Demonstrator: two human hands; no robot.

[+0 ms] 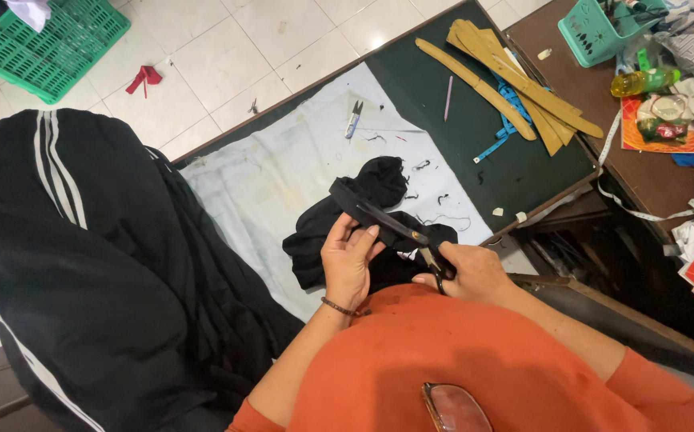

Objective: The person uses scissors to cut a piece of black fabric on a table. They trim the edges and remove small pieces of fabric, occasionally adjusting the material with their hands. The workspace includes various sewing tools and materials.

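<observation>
Hanging at the bottom edge of the frame, a pair of glasses rests against the person's orange shirt. Just above it, the right hand is closed around the handles of black scissors, whose blades point up and left across a black fabric strip. The left hand, a thin bracelet at its wrist, pinches that strip beside the blades. Beneath both hands, near the middle of the frame, a bundle of black cloth lies on a pale sheet over a dark green table. Further up sit small thread snips, wooden curve rulers and a blue tape measure. A green crate stands on the tiled floor at upper left.
</observation>
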